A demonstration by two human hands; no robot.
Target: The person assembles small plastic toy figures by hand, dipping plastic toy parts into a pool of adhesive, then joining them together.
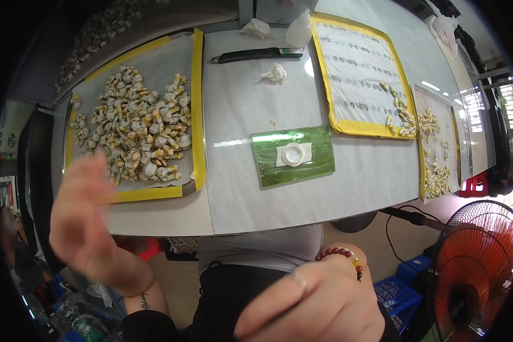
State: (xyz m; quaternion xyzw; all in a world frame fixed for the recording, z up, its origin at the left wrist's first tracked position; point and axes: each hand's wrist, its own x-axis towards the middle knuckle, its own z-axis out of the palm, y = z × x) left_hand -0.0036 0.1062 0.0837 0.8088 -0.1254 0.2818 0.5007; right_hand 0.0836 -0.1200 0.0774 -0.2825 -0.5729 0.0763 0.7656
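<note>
My left hand [85, 214] is raised over the near left corner of a yellow-taped tray [198, 114], its fingers smeared by motion. A heap of small white and yellow pieces [137, 125] covers much of that tray. My right hand [319, 302] is low in front of my body, off the table, with its fingers bent and blurred; whether it holds anything is hidden. A green glass plate [319, 162] lies mid-table. On it rest a white patch and a small round white dish [293, 154]. I see neither hand touching the plate.
At the right stands a second yellow-edged tray [356, 126] with printed paper and small pieces; beyond it lies another tray [435, 142] of pieces. Toward the back are a black strap-like tool [256, 55], a squeeze bottle [299, 29] and crumpled tissue [274, 72]. An orange fan [476, 268] stands right.
</note>
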